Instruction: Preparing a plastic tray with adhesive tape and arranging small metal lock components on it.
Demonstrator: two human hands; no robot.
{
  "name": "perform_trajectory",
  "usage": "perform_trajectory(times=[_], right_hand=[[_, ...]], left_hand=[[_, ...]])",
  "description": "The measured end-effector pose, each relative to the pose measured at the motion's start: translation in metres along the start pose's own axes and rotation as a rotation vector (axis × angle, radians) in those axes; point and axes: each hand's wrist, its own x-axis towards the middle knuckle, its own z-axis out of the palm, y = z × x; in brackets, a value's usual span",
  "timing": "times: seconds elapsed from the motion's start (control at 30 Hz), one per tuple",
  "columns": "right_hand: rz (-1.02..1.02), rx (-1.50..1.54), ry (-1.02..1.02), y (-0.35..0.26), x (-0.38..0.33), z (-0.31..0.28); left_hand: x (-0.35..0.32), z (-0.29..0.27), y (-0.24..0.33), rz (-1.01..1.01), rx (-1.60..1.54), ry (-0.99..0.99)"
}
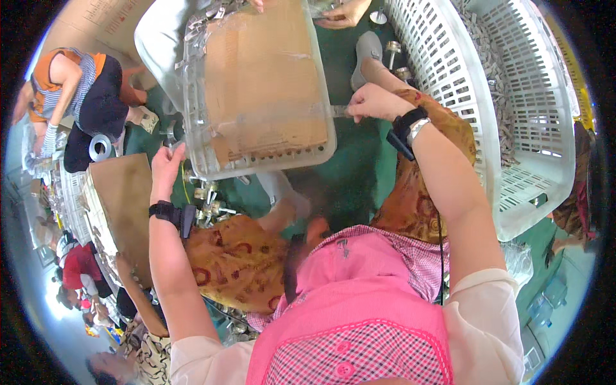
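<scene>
A pale translucent plastic crate (324,77) stands before me, with a brown cardboard sheet (263,77) lying across its top. My right hand (378,102) is closed in a pinch on a strip of clear tape (340,111) that sticks out from the crate's right side. Beside the near left corner is my left hand (167,168), its fingers pressed together; what they hold, if anything, is not clear. A short clear strip (171,133) hangs from the crate's left side, just above that hand. At the far edge, another person's hand (344,14) is by the crate.
A tall white slatted basket (443,77) with many small metal pieces (491,70) stands at my right. Metal parts with stems (215,208) lie on the green floor (346,192). At left are a cardboard box (122,212), a tape roll (100,147) and a seated person (83,96).
</scene>
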Motion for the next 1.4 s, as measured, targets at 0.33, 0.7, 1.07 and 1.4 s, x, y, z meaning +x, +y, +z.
perform_trajectory(times=[0.33,0.7,1.07,1.4], right_hand=[[0.104,-0.027,-0.090,-0.001,0.016,0.022],[0.115,0.063,-0.117,-0.014,0.030,0.022],[0.191,0.197,0.014,0.018,0.041,0.035],[0.017,0.093,0.591,0.010,0.029,0.071]], left_hand=[[-0.003,0.012,-0.020,0.018,0.113,0.061],[0.001,0.012,-0.026,-0.020,0.142,-0.008],[0.004,0.017,-0.020,-0.033,0.084,-0.039],[-0.003,0.014,-0.012,-0.028,0.172,-0.026]])
